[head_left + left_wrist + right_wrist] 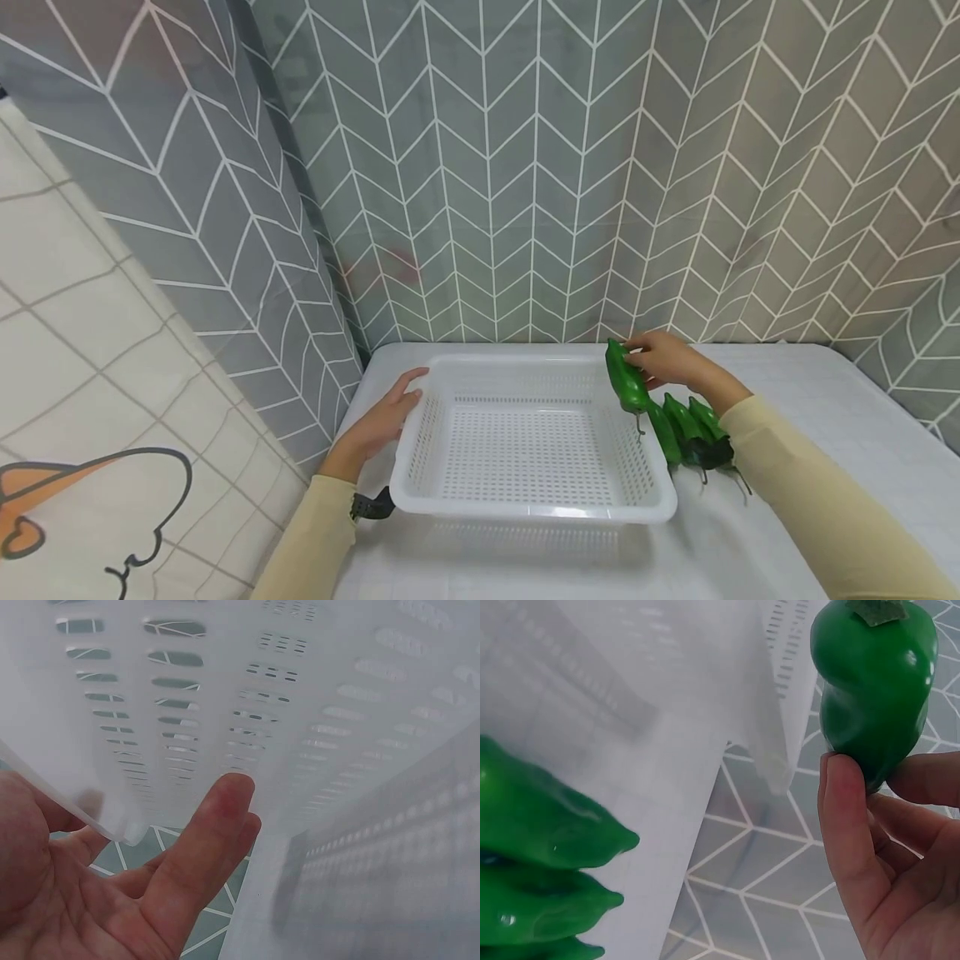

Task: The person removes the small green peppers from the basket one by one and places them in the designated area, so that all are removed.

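Note:
A white perforated plastic basket [525,510] sits on the table. My left hand [384,417] is at its left side; in the left wrist view the thumb goes behind the rim and the other fingers lie along the outer wall [180,735]. Over the basket's right rim, my right hand [667,360] pinches a green pepper [626,377] with a thin stem hanging down. In the right wrist view that pepper [877,682] is held by its tapered end, between thumb and fingertips. Several more green peppers [681,421] lie just right of the basket, partly hidden by the right forearm.
The table [840,433] has a white cover and extends to the right. Behind it hangs a grey curtain [517,208] with white chevron lines. A black wrist strap [373,505] shows at the left sleeve, another dark one [708,454] at the right.

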Available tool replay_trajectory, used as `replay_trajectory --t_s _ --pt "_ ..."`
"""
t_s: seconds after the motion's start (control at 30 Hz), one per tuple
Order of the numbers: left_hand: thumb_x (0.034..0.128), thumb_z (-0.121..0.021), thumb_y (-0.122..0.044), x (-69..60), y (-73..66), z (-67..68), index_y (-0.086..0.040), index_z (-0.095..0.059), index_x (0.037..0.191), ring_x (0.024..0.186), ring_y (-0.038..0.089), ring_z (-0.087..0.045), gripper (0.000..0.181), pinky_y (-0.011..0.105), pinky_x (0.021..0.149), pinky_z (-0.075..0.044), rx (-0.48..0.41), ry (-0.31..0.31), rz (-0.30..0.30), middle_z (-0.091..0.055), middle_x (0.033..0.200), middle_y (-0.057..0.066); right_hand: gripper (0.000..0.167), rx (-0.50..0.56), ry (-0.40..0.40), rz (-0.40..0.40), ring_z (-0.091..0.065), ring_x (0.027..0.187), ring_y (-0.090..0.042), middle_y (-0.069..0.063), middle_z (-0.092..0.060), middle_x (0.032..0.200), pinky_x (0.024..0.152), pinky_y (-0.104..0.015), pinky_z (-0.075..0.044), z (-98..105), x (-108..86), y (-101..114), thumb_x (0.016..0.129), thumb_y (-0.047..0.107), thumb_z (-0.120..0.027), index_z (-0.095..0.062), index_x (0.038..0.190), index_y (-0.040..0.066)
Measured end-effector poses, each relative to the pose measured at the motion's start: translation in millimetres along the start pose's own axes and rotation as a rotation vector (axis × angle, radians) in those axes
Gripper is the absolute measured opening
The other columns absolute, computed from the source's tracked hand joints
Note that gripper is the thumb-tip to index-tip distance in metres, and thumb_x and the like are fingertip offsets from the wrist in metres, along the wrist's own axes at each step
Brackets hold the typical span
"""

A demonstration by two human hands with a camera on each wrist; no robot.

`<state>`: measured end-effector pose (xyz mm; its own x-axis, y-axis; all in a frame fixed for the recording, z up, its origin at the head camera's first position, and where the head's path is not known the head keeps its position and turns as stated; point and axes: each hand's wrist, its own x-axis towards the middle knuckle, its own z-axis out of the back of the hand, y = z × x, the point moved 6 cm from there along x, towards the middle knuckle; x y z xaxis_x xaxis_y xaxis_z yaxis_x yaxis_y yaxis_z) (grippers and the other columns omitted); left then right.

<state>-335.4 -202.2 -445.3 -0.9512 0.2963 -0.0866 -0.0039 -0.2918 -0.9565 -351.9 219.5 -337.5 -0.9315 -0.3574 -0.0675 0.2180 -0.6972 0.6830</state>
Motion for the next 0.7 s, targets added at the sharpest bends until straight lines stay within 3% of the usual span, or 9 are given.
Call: replay_trajectory --t_s 0.7 --pt "0.1125 -0.035 -0.035 -1.4 -2.0 -0.6 -0.033 -0.020 0.159 0.112 0.027 -0.060 0.049 0.050 0.091 -0.049 0.004 0.000 -0.008 -0.056 0.136 0.013 0.047 -0.029 -0.012 -0.053 -0.071 0.089 -0.032 -0.041 -0.058 0.121 0.071 -0.041 -0.060 13.8 -14.8 -19.6 0.105 0.008 -0.049 -0.040 0.138 -0.025"
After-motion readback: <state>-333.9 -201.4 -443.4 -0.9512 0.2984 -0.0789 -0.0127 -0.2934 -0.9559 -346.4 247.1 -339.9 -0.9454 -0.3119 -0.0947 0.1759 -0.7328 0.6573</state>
